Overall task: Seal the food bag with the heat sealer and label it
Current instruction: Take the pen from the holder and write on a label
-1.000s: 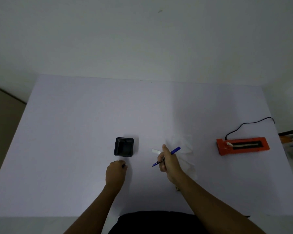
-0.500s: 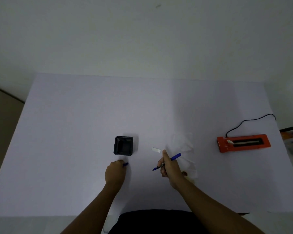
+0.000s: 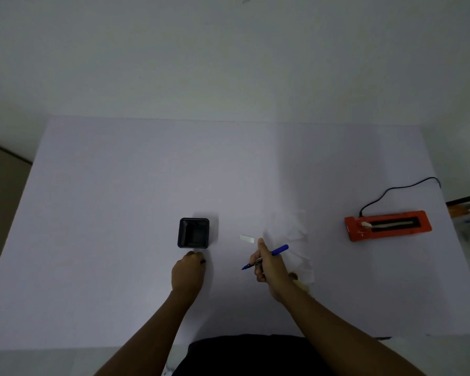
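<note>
Label: small white paper strip [image 3: 247, 238] just beyond right hand [image 3: 269, 267], nearer it, long axis crosswise.
Right hand: grasping blue pen [image 3: 266, 257].
Left hand [image 3: 187, 272]: clenched on blue cap [image 3: 203, 262].

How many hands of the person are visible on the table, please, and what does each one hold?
2. The left hand is just in front of the black holder, closed on a blue cap. The right hand holds the blue pen near the white label.

Left hand [image 3: 188, 274] rested fisted just below black pen holder [image 3: 193, 233], fingers curled round blue pen cap [image 3: 203, 261]. Right hand [image 3: 269, 267] lay right of holder, pinching blue pen [image 3: 265, 257] (tip aimed left, thumb extended forward). Both forearms bare.
</note>
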A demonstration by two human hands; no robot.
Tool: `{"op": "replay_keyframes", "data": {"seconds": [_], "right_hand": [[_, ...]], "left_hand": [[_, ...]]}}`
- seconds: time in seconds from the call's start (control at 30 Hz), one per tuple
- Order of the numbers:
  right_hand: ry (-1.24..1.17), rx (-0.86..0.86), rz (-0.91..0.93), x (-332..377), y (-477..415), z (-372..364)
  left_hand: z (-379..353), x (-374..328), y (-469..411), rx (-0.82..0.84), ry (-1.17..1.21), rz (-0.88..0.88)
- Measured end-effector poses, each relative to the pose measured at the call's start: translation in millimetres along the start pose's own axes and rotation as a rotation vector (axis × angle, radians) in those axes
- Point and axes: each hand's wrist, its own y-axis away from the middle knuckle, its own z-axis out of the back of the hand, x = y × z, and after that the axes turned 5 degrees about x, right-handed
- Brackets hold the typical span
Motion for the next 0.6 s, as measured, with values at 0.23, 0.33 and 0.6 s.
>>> {"op": "replay_keyframes", "data": {"seconds": [0.23,0.33,0.6], "right_hand": [[-0.015,-0.011,-0.005,3.5,-2.4,3.5],[-0.008,-0.01,-0.015,4.2,-2.9,4.0],[-0.025,-0.018,-0.012,1.9,-4.3,8.0]], "left_hand": [[-7.1,-12.7,3.2,-0.001,0.167,-0.054],[-10.1,-12.6,4.7,0.002,0.157,-0.049],[-6.9,-25.1,11.8,-0.046,0.166,-0.071]]}}
